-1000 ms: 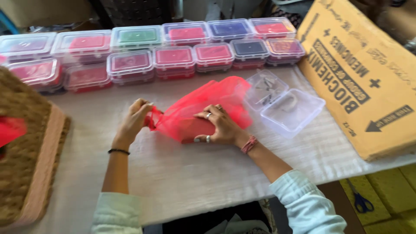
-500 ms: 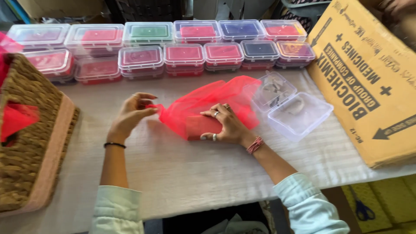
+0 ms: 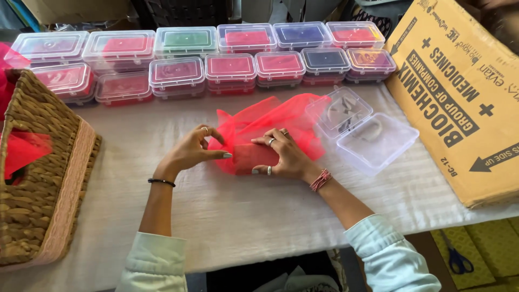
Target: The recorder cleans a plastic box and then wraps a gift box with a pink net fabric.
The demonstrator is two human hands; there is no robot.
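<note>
A sheer red net cloth [image 3: 270, 121] lies bunched in the middle of the white-covered table [image 3: 243, 211], wrapped over a darker red lump. My left hand [image 3: 192, 151] pinches the cloth's left edge between thumb and fingers. My right hand [image 3: 284, 157] rests on top of the wrapped lump, fingers curled over it and pressing it down. An open clear plastic box [image 3: 362, 132] with its lid flipped back stands just right of the cloth, partly overlapped by it.
Two rows of closed clear boxes [image 3: 216, 59] with red, green and blue contents line the table's far side. A wicker basket [image 3: 38, 178] holding red cloth stands at the left. A large cardboard carton [image 3: 465, 92] lies at the right. Scissors [image 3: 454, 257] lie on the floor.
Both hands have shifted slightly while folding the red cloth tighter around the lump. The view has moved, so the basket shows more at the left.
</note>
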